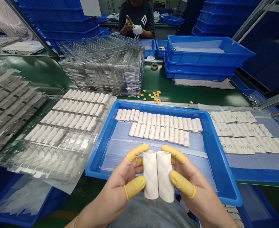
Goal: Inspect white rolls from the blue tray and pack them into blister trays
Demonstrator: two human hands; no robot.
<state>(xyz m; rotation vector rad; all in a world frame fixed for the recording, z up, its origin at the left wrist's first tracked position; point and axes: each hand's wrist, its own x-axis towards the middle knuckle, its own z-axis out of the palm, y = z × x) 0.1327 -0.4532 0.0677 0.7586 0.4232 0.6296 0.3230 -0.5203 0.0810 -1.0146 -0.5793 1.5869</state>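
My left hand [120, 185] and my right hand [191, 186], both with yellow finger cots, each grip one white ribbed tube. The left tube [150, 175] and the right tube [165, 176] stand upright, pressed side by side, in front of my chest. Just beyond them lies a blue tray [99, 142] holding two rows of the same white tubes [162, 126] on a pale sheet.
A clear blister tray [58, 126] with rows of tubes lies left; a stack of empty clear trays [106, 68] stands behind. More tubes [244, 133] lie at right. Yellow finger cots [153, 95] dot the green table. Blue bins [201, 53] sit far right. A person [136, 19] works opposite.
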